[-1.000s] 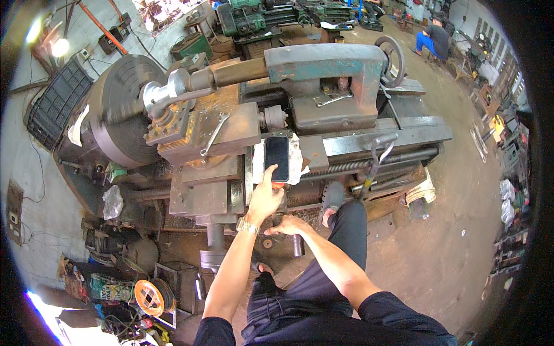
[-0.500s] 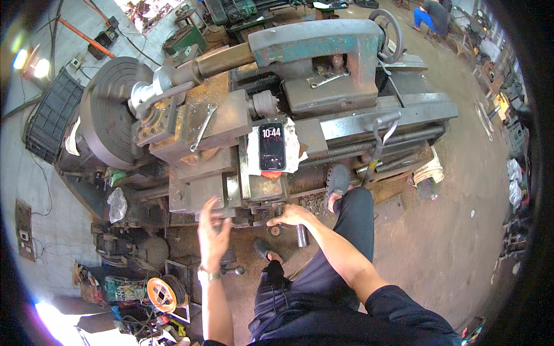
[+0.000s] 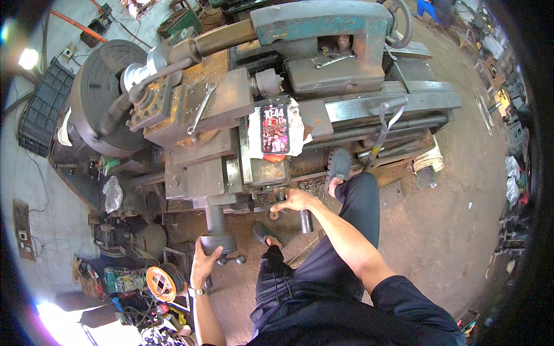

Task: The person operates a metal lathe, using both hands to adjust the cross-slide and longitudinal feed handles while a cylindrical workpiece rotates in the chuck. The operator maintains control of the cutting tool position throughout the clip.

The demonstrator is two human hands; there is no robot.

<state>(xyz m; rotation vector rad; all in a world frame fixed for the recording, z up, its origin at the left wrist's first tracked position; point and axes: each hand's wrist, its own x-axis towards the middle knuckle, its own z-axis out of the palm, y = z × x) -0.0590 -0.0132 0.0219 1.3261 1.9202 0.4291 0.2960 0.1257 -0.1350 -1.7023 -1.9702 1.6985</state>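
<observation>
A large metal lathe spans the view. My left hand (image 3: pixel 203 264) is curled round the edge of a dark round handwheel (image 3: pixel 219 243), thumb on its near face, beside a ball-ended crank handle (image 3: pixel 232 260). At the front of the carriage, my right hand (image 3: pixel 297 200) has its fingers bent over a short control lever (image 3: pixel 281 195), mostly covered by the hand. A grey metal cylinder (image 3: pixel 306 221) sticks out below that hand. On a white cloth (image 3: pixel 295 128) on the carriage lies a phone (image 3: pixel 275 130) with its screen lit.
An open-end wrench (image 3: pixel 202 109) lies on the tool slide, another wrench (image 3: pixel 336 61) on the tailstock base. The big round chuck (image 3: pixel 95 92) is at the left. An upright lever (image 3: pixel 382 130) rises near my right leg. A wire spool (image 3: pixel 161 284) stands lower left.
My left hand has come down and closed on the handwheel. My right hand stays at the lever. The phone screen has gone from dark to a bright picture. The view has shifted slightly.
</observation>
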